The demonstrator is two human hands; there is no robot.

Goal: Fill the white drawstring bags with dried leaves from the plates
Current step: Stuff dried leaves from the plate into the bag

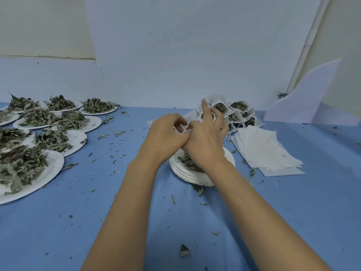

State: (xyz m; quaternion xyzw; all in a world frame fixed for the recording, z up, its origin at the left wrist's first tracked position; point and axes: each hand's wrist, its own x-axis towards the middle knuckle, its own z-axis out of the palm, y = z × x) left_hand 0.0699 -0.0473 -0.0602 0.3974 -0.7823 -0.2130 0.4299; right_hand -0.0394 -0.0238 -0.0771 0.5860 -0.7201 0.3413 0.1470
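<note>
- Head view, nearest first: our stack of plates (181, 174) sits on the blue tabletop (136, 222), just below both wrists, with a few dried leaves (185, 160) on top.
- Above it, our left hand (166, 133) and right hand (205, 141) meet, and the fingers of both pinch one white drawstring bag (182, 129), which is mostly hidden.
- That bag hangs just beyond the leaves. We judge the right hand nearer for scooping.
- Farther right lie flat empty bags (269, 151), and behind them filled bags (236, 112).
</note>
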